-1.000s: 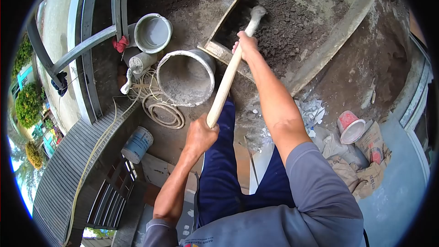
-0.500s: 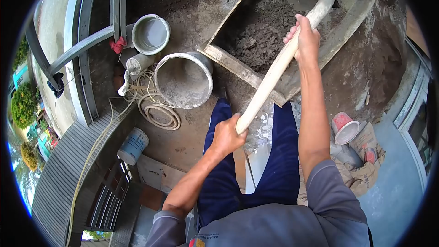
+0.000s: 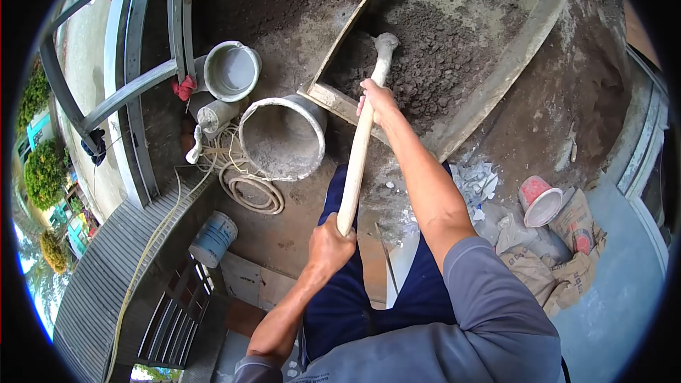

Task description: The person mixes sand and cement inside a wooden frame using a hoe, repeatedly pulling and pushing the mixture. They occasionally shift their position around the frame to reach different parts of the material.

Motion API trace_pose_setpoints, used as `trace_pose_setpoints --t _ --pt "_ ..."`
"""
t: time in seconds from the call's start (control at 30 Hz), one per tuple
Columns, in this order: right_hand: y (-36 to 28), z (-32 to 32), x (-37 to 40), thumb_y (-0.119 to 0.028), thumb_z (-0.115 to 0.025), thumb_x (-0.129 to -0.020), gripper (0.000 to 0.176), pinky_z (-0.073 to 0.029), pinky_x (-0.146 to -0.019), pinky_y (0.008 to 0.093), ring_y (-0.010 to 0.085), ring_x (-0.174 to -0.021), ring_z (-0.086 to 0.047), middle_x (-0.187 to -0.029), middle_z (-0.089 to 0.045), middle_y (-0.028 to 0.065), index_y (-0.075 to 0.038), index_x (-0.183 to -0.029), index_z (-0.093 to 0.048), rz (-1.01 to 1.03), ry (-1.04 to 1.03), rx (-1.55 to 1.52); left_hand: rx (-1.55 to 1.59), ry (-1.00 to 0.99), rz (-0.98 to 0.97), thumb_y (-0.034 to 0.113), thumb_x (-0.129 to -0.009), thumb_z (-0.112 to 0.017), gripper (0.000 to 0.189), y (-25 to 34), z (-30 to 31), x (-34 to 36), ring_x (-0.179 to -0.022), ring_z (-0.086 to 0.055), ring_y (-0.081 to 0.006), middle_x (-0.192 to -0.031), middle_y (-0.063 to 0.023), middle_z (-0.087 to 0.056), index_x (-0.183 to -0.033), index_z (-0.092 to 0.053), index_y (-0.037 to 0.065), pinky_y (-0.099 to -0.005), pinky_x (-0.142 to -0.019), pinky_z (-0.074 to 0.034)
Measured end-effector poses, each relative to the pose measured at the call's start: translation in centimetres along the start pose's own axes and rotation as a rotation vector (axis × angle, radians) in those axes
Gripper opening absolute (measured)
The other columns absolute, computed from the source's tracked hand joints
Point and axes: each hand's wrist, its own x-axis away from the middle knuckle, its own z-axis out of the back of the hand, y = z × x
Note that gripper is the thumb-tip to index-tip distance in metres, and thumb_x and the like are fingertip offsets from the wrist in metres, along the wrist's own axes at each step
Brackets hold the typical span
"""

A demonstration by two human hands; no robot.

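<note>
My left hand [image 3: 331, 247] is closed round the lower end of a hoe's pale wooden handle [image 3: 358, 163], near my thighs. Further up, my right hand [image 3: 379, 103] grips the same handle below the head. The caked hoe head [image 3: 386, 41] is down in a dark, crumbly mortar mix [image 3: 436, 64], at the left part of a wooden mixing box [image 3: 500, 89]. Its blade is mostly hidden by the mix. Bare grey bottom shows at the box's far end.
Left of the box stand a large mortar-crusted tub [image 3: 320, 135] and a bucket of greyish water [image 3: 233, 71]. A coiled hose [image 3: 255, 197] lies below them. A white pail [image 3: 214, 239], a red bucket [image 3: 539, 200] and crumpled cement sacks [image 3: 567, 262] are nearby. Metal framing [image 3: 135, 92] rises at left.
The hoe head has moved from the box's upper right to its left part, into the mix. Both hands went along, the right sweeping left and the left shifting slightly down and left.
</note>
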Motion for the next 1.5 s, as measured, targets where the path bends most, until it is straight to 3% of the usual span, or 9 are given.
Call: trace_pose_setpoints --t 0.23,0.37,0.5,0.57,0.87,1.03,1.2,1.37,1.5 --pt "-6.5 5.0 13.6 -0.025 -0.068 -0.093 0.025 -0.051 -0.044 0.0386 0.0201 -0.046 -0.054 -0.064 -0.053 0.0065 -0.004 -0.087 -0.054 0.17 0.044 -0.094 0.022 -0.052 -0.145 0.017 -0.087 -0.074 0.021 0.3 -1.6 6.3 -0.082 -0.071 -0.0501 -0.082 -0.0309 -0.07 -0.093 -0.062 0.0 -0.0548 -0.072 -0.058" --pt "-11.6 5.4 13.7 -0.022 -0.066 -0.094 0.027 -0.049 -0.041 0.0355 0.0183 -0.043 -0.053 -0.063 -0.054 0.0077 0.002 -0.093 -0.054 0.507 0.124 -0.062 0.1 0.011 -0.376 0.016 -0.087 -0.074 0.022 -2.6 -6.8 -4.3 -0.083 -0.071 -0.0476 -0.085 -0.0303 -0.069 -0.096 -0.063 -0.001 -0.0503 -0.068 -0.057" --pt "-19.8 7.2 16.8 -0.023 -0.067 -0.093 0.034 -0.051 -0.044 0.0345 0.017 -0.049 -0.056 -0.068 -0.057 0.0098 0.008 -0.099 -0.053 0.677 0.215 0.111 0.235 -0.018 -0.43 0.015 -0.088 -0.075 0.021 4.3 -8.7 -4.9 -0.086 -0.07 -0.0477 -0.085 -0.03 -0.069 -0.099 -0.066 -0.001 -0.0478 -0.068 -0.057" --pt "-21.5 8.7 16.1 -0.025 -0.068 -0.094 0.027 -0.048 -0.046 0.032 0.0146 -0.052 -0.053 -0.069 -0.053 0.0048 -0.001 -0.09 -0.055 0.662 0.24 0.106 0.256 -0.014 -0.451 0.016 -0.087 -0.074 0.024 7.0 -8.6 -4.6 -0.086 -0.071 -0.0472 -0.086 -0.0297 -0.07 -0.103 -0.068 -0.001 -0.0485 -0.074 -0.058" --pt "-0.4 15.1 -2.8 -0.025 -0.069 -0.093 0.028 -0.053 -0.046 0.0466 0.0238 -0.051 -0.054 -0.068 -0.05 0.0081 -0.003 -0.09 -0.051 -0.048 0.133 -0.144 -0.118 -0.177 -0.063 0.022 -0.087 -0.073 0.033 6.1 -2.9 -1.0 -0.091 -0.071 -0.0503 -0.091 -0.0323 -0.072 -0.108 -0.067 -0.002 -0.0563 -0.084 -0.056" --pt "-0.4 9.0 4.1 -0.023 -0.071 -0.091 0.028 -0.054 -0.048 0.0461 0.0227 -0.052 -0.054 -0.071 -0.051 0.007 -0.004 -0.096 -0.05 -0.011 0.226 -0.308 -0.084 -0.144 -0.088 0.023 -0.085 -0.078 0.029 0.9 3.9 -0.6 -0.082 -0.074 -0.0452 -0.085 -0.0289 -0.072 -0.101 -0.072 0.0 -0.0511 -0.075 -0.057" --pt "-0.6 3.2 13.4 -0.02 -0.069 -0.094 0.029 -0.053 -0.042 0.0414 0.0219 -0.043 -0.054 -0.065 -0.053 0.0081 -0.002 -0.104 -0.048 0.233 0.12 -0.358 -0.031 -0.226 -0.125 0.017 -0.084 -0.08 0.026 -6.6 8.2 -0.2 -0.065 -0.066 -0.0187 -0.072 -0.0164 -0.069 -0.098 -0.072 -0.004 -0.0379 -0.066 -0.054" --pt "-14.8 10.4 16.9 -0.019 -0.069 -0.092 0.027 -0.053 -0.041 0.0333 0.0158 -0.047 -0.055 -0.067 -0.054 0.007 0.0 -0.094 -0.051 0.541 0.293 -0.068 0.125 -0.207 -0.355 0.017 -0.088 -0.076 0.028 2.3 -3.2 -1.9 -0.075 -0.076 -0.0271 -0.082 -0.0247 -0.072 -0.104 -0.069 -0.004 -0.0409 -0.07 -0.057" --pt "-22.0 18.9 11.0 -0.024 -0.071 -0.089 0.039 -0.053 -0.045 0.0363 0.0178 -0.053 -0.056 -0.073 -0.055 0.0085 0.008 -0.103 -0.053 0.53 0.301 0.12 0.25 -0.153 -0.373 0.017 -0.089 -0.072 0.025 12.2 -11.0 -2.7 -0.079 -0.073 -0.0448 -0.08 -0.03 -0.07 -0.099 -0.067 -0.005 -0.0469 -0.072 -0.056"
